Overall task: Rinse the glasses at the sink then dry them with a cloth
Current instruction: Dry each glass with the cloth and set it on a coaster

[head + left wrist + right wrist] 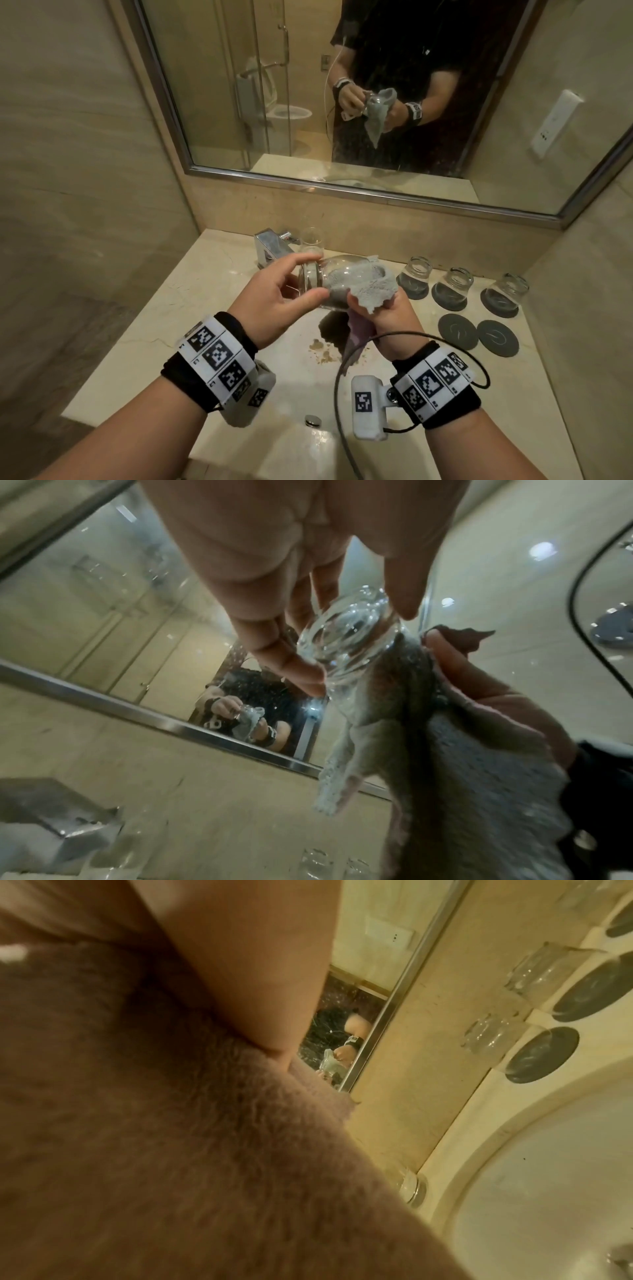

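Drying a glass over the sink, cloth pushed inside.
The left hand [274, 301] pinches the glass [329, 277] by its base, held sideways above the sink [308, 445]; the right hand [387, 318] clutches the cloth [370, 289] stuffed into its mouth. Best to turn the glass steadily against the cloth, keeping the base grip firm.

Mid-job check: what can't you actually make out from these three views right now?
- Right hand fingers: head view, covered by the cloth; right wrist view, cloth fills most of the picture.
- Inside of the held glass: cloth stuffed in, so remaining wetness unreadable.
- Sink basin: cut off by the bottom edge and arms.
- Glass behind the tap: partly hidden by the left hand.
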Motion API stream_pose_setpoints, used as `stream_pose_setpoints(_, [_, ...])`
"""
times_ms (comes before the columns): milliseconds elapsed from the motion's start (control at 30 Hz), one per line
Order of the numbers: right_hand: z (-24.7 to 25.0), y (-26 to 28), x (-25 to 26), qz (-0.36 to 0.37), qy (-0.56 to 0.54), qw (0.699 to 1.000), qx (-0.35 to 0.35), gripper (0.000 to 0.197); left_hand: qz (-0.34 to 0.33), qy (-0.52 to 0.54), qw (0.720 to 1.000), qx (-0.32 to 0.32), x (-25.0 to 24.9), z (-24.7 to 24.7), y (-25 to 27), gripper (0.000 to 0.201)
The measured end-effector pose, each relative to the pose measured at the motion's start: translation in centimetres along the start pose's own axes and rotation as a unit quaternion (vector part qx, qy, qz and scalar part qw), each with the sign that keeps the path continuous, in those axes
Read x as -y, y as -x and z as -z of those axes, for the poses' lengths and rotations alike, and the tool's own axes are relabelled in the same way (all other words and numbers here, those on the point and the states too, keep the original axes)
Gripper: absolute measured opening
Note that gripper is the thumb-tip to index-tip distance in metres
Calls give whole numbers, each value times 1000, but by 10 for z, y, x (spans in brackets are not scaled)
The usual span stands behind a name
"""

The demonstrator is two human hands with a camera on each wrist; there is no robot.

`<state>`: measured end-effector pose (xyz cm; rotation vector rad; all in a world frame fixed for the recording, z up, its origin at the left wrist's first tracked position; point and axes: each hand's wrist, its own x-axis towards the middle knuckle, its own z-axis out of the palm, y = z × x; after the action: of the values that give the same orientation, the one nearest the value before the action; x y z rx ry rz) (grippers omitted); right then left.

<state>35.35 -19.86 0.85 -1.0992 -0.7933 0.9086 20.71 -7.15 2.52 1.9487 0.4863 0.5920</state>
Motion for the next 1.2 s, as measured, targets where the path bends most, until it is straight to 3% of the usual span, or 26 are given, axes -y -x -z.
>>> stream_pose_setpoints(100, [2,0,-1,-1,-44,999,21,31,31,20,999,-8,3,-1,-1,61])
stream_pose_setpoints(200, [-2,1,2,6,-26,1000,-4,10,151,152,977,-10,-6,-5,-3,61])
stream_pose_setpoints(233, [-3,1,3,6,-17,1000,-6,24,164,171,971,-15,-7,-6,-4,58])
stream_pose_setpoints(267, [-3,2,3,1,-16,1000,-6,35,161,168,972,-22,-8,-7,-5,52])
stream_pose_setpoints(333, [-3,3,3,-4,-26,1000,-6,38,126,142,981,-29,-7,-7,-5,39])
stream_pose_setpoints(400, [0,1,1,-6,-54,999,-6,8,68,100,992,-27,-3,-6,-3,37])
stream_pose_setpoints(500, [4,0,-4,2,-100,995,-19,48,8,31,999,-29,0,-5,1,52])
stream_pose_setpoints(567, [4,0,-3,8,-94,995,-15,47,33,45,998,-31,0,-5,1,58])
stream_pose_setpoints(633, [4,2,-1,9,-83,996,-10,41,103,100,990,-13,-5,-8,-2,64])
stream_pose_setpoints(700, [3,4,-2,10,-58,998,-11,37,150,130,980,-10,-10,-9,-4,60])
stream_pose_setpoints(767, [3,6,-2,9,-51,999,-7,36,138,122,983,-5,-12,-8,-4,50])
stream_pose_setpoints(833, [5,7,-2,9,-64,998,-1,37,81,87,993,7,-10,-6,-2,37])
stream_pose_setpoints(933, [7,6,-1,-12,-107,994,-16,47,18,20,1000,5,-2,-5,1,47])
stream_pose_setpoints(1000, [7,4,-1,-14,-122,992,-27,49,29,33,999,-7,-1,-8,2,59])
stream_pose_setpoints(1067, [6,4,-2,-6,-103,994,-39,50,89,105,990,-5,-3,-14,1,73])
stream_pose_setpoints(1133, [5,5,-4,-5,-74,996,-41,40,136,159,978,-12,-6,-19,-1,62])
stream_pose_setpoints(1200, [4,7,-4,-3,-70,996,-46,20,124,137,982,-20,-7,-21,0,40])
